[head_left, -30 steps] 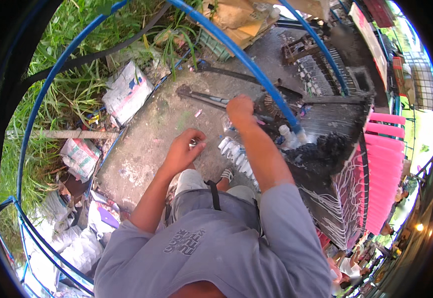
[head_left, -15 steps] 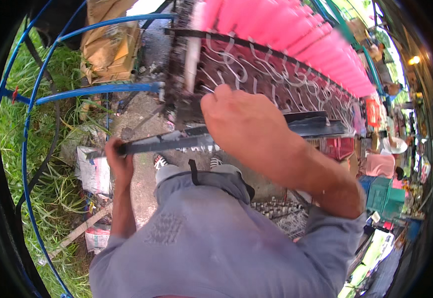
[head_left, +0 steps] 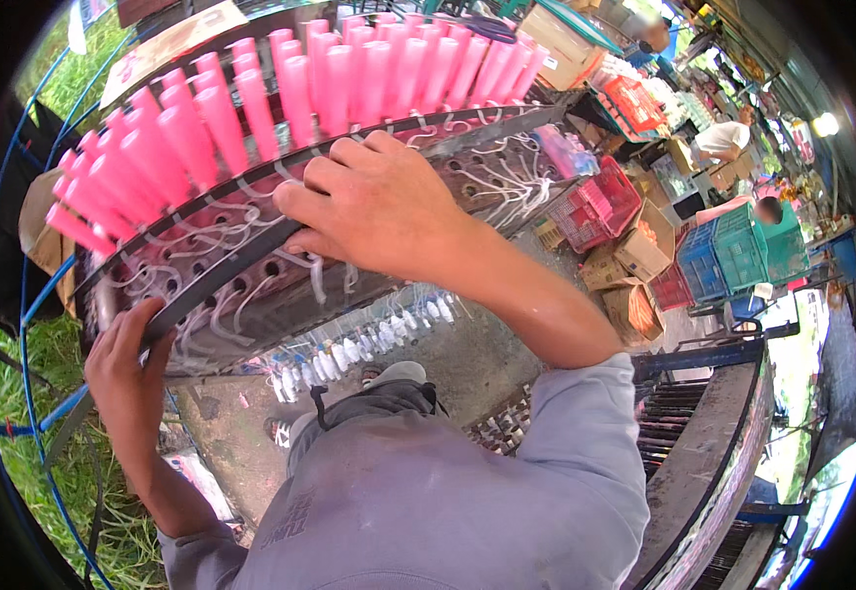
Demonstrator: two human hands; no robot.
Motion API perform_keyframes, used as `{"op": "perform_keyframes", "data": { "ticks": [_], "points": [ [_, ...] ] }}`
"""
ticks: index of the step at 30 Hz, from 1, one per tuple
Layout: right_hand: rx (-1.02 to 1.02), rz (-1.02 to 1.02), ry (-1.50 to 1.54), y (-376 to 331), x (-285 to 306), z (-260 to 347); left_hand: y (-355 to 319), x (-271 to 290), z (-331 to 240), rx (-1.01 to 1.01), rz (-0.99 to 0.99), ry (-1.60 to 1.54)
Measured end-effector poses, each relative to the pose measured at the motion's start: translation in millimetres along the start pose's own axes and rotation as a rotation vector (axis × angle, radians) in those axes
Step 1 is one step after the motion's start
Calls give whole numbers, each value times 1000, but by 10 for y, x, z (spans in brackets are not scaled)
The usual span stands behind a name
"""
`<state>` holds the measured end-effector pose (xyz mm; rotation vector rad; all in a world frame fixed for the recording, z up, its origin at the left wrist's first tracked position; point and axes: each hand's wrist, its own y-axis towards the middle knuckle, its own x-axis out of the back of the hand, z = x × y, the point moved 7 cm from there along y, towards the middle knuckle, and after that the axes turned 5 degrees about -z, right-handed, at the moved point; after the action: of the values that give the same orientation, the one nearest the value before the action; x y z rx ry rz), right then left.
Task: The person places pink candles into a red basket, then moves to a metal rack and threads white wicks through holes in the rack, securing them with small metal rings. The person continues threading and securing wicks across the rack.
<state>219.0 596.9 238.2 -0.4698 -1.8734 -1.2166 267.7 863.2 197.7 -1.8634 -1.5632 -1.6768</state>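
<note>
Both the left hand (head_left: 133,359) and the right hand (head_left: 379,206) are gripping a dark, narrow bar (head_left: 222,272), which slants across the front of the holed rack (head_left: 295,315). From where I stand, a careless slide could snag one of the loose white cords (head_left: 542,184), since loops lie right around it; an uneven lift might knock the pink sticks (head_left: 338,88) just beyond. The bar itself looks flat, slim and straight-edged, dull grey-black against the pale cords.
</note>
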Motion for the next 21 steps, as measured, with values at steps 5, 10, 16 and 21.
{"op": "perform_keyframes", "data": {
  "ticks": [5, 10, 16, 21],
  "points": [
    [-50, -65, -61, -662, -140, -1230, 709, -747, -803, -54, 40, -73],
    [-124, -27, -32, -1252, -368, -1950, 951, -1227, -1020, -107, 105, -68],
    [-187, 31, -11, -1508, -418, -2334, 1130, -1509, -1325, -103, 152, -94],
    [-197, 76, 12, -1533, -545, -2349, 1122, -1578, -1231, -58, 191, -78]
  ]
}}
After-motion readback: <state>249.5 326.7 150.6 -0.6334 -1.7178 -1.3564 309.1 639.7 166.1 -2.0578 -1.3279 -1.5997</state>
